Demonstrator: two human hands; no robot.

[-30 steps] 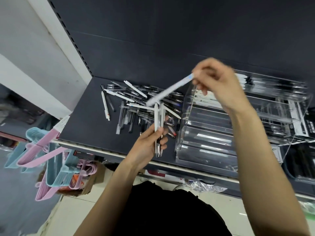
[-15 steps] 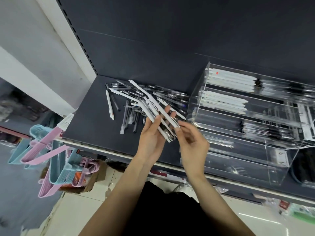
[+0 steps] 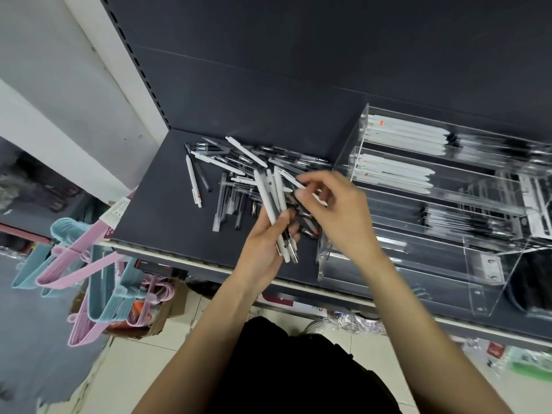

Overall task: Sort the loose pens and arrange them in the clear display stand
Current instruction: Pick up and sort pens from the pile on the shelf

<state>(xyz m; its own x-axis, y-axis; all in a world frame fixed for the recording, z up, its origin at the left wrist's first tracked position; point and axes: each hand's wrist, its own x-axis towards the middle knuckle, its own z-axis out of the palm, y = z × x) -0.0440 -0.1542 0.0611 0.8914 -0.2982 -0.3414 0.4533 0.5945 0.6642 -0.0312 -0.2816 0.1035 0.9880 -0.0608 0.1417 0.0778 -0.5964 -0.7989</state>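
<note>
Left hand grips bundle of white pens; right hand pinches one white pen. Pens light, stiff, slick; pinch mid-barrel.

Bare shelf left of the pen pile; display stand blocks right.

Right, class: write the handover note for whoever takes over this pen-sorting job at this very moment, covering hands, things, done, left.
Left hand grips a bundle of white plastic pens, upright over the dark shelf.
Right hand pinches one white pen at the top of that bundle.
Done: the clear acrylic display stand on the right already holds rows of white pens in its upper tiers and dark pens further right.
Left: the loose pile of mixed white, clear and dark pens on the shelf, plus the bundle in hand.
</note>
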